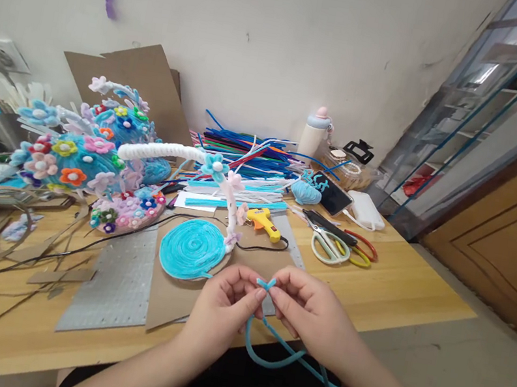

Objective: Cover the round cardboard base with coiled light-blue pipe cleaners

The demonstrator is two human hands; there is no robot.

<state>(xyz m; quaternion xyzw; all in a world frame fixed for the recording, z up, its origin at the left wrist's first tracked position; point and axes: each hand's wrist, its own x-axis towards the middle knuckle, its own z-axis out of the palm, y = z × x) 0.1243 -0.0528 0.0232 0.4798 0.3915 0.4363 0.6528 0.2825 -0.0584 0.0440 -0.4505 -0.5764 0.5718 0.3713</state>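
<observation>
Between my fingertips are the crossed ends of blue pipe cleaners (270,362), whose long lengths loop down over my lap. My left hand (231,301) pinches them from one side, thumb against forefinger. From the other side my right hand (306,307) pinches close to the same crossing, the two hands almost touching. Just beyond my left hand lies a round base coiled in turquoise pipe cleaner (192,248). A white wrapped stem (161,152) with a blue flower (215,166) and pale pink flowers arches up from its edge.
A yellow glue gun (264,223) rests behind the base, its cord trailing across the table. Scissors (329,246) lie to the right, near a phone (330,194). Bundled pipe cleaners (245,155) fill the back. Flower-covered pieces (75,163) and cardboard strips (61,276) occupy the left.
</observation>
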